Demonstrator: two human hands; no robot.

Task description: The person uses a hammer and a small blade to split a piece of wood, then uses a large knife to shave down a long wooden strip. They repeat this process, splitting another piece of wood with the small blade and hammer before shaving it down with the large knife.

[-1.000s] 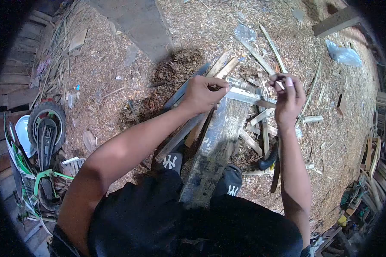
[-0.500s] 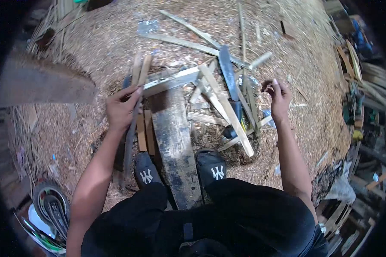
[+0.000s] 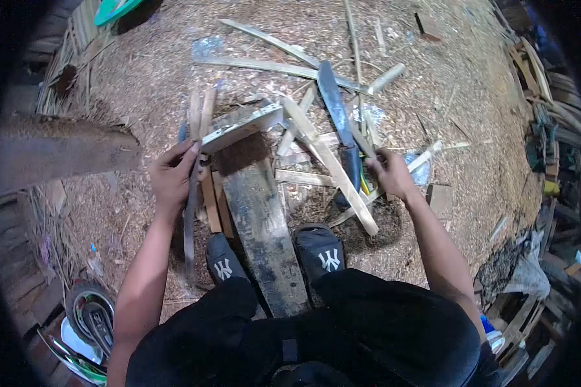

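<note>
My left hand (image 3: 173, 174) is closed around a thin dark wooden strip (image 3: 189, 226) that hangs down below it. Two lighter strips (image 3: 206, 111) stick up just beyond its fingertips. Against this hand lies the near end of a pale squared piece of wood (image 3: 242, 126), across the head of a worn plank (image 3: 261, 219). My right hand (image 3: 392, 173) has its fingers pinched on the end of a narrow wooden strip (image 3: 364, 140) in the pile. Left of that hand lies a machete (image 3: 334, 103) with a dark handle, and a long pale slat (image 3: 339, 174) runs beside it.
Wood shavings cover the ground. My sandalled feet (image 3: 319, 251) flank the plank. A thick beam (image 3: 64, 148) juts in from the left, with a wheel (image 3: 91, 316) below it. Scrap wood (image 3: 555, 103) is stacked at right; a green object (image 3: 115, 9) is at the top.
My right hand has moved left and down from above the shavings to the strip pile, and its fingers have closed on a strip. My left hand still holds its strip. The view has shifted slightly.
</note>
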